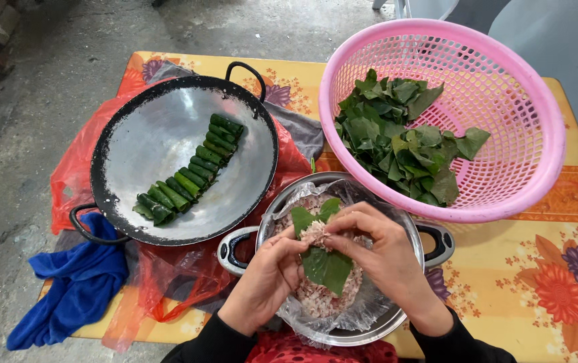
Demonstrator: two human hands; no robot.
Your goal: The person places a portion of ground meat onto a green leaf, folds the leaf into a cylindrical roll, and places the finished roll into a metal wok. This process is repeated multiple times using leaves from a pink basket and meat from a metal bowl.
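Observation:
My left hand and my right hand hold a green leaf between them, with a lump of pink minced meat on it. The fingertips of both hands pinch at the meat. They hover over a steel pot lined with clear plastic and filled with more minced meat. To the left, a black-rimmed wok carries a row of several rolled green leaf parcels. A pink plastic basket at the right holds a heap of loose green leaves.
All stands on a low table with a yellow flowered cloth. A red plastic bag lies under the wok. A blue cloth hangs off the table's left front corner. Grey concrete floor surrounds the table.

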